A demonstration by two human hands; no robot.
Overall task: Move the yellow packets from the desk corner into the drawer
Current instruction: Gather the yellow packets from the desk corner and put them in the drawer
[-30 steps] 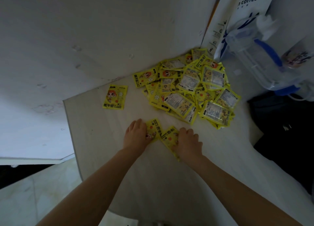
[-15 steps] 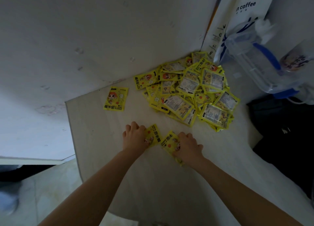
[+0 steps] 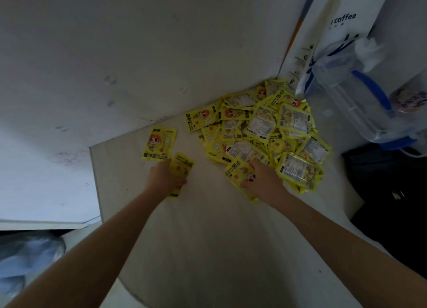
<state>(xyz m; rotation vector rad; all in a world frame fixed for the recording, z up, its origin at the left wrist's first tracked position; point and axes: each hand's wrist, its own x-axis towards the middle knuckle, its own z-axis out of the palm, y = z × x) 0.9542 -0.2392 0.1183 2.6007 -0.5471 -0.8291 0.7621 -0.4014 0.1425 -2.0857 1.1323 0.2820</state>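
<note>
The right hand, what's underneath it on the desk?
Under the right hand lie yellow packets at the near edge of the pile. How many it covers, and the desk beneath them, is hidden.

Your desk (image 3: 208, 250): packet pile (image 3: 265, 132) in the far corner; single packet (image 3: 159, 143) left of it; bag (image 3: 332, 37) and jug (image 3: 360, 95) to its right.

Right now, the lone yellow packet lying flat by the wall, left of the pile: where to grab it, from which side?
Probably its near short edge, coming in from the person's side. The single packet lies flat on the desk, face up, apart from the pile; the wall stands close behind its far edge. The left hand, already holding a packet, is nearest: slide a fingertip under, then pinch.
</note>
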